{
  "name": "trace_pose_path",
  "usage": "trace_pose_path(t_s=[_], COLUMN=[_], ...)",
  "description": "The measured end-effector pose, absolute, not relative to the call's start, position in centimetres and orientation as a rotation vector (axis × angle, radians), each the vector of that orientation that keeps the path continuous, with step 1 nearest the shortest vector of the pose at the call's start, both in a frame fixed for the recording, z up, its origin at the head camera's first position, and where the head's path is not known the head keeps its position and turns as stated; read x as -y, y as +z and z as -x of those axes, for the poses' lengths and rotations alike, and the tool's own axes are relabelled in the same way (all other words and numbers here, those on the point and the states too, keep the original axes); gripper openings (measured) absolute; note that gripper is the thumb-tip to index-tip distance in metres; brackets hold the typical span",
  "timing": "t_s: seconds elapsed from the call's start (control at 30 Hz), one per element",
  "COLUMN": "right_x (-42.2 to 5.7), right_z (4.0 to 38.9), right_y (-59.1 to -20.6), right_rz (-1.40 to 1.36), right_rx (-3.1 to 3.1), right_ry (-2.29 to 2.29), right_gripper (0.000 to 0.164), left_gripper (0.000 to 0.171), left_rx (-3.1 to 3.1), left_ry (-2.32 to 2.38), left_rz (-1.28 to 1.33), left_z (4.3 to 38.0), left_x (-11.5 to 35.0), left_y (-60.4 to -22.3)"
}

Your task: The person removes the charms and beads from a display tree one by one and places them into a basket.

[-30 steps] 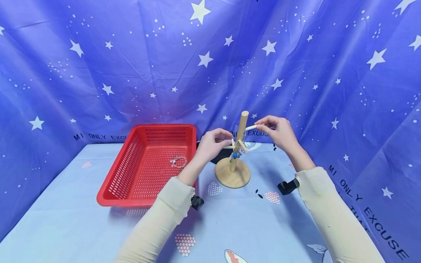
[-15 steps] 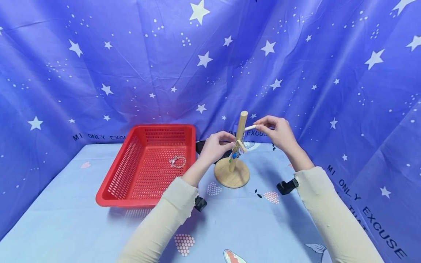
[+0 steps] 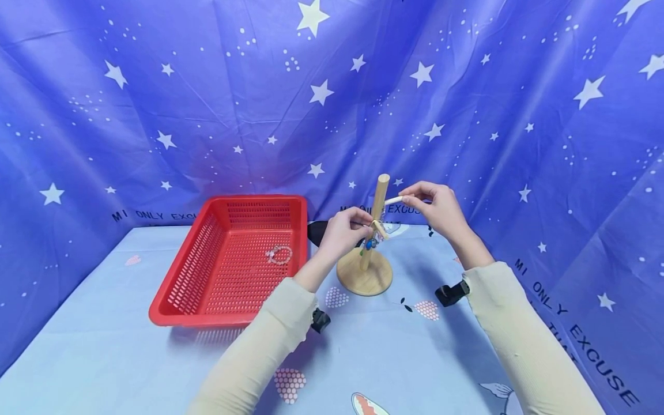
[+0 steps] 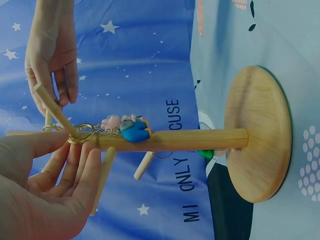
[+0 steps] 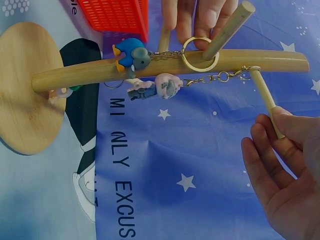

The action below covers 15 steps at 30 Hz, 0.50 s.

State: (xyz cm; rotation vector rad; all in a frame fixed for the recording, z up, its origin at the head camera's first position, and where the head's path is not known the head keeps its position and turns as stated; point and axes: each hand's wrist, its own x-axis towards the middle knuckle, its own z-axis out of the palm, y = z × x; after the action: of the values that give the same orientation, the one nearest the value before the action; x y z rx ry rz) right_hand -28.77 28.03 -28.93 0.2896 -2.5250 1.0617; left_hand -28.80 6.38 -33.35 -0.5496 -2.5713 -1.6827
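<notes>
A wooden stand (image 3: 366, 275) with a round base, a post and several pegs carries keychains. My right hand (image 3: 438, 210) pinches the end of the pale peg (image 5: 267, 95) on its side. From that peg's base hangs a keychain with a pink animal figure (image 5: 167, 84). My left hand (image 3: 342, 233) pinches the edge of the gold key ring (image 5: 200, 54), which lies round the base of the front peg (image 4: 56, 112). A figure in blue, like an elephant (image 4: 136, 132), hangs from this ring on a chain.
A red plastic basket (image 3: 176, 311) stands to the left, with a beaded bracelet (image 3: 280, 255) in it. Low on the post, another peg (image 4: 142, 167) bears a thin ring. A starry blue curtain (image 3: 207, 115) stands behind the table.
My left hand has moved right, from beside the left peg to the key ring at the front peg. The right hand stays on its peg.
</notes>
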Motion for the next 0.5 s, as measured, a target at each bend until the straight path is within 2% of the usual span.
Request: trace_pose_path(t_s=[0.5], right_x=[-28.08], right_z=[28.76], right_y=[-29.04], right_rz=[-0.296], right_rx=[2.51], right_ry=[1.069], right_gripper=[0.015], left_gripper=[0.007], left_rx=[2.534], left_ry=[-1.645], left_rz=[0.46], left_z=[28.55], left_x=[-7.32], left_y=[-33.09])
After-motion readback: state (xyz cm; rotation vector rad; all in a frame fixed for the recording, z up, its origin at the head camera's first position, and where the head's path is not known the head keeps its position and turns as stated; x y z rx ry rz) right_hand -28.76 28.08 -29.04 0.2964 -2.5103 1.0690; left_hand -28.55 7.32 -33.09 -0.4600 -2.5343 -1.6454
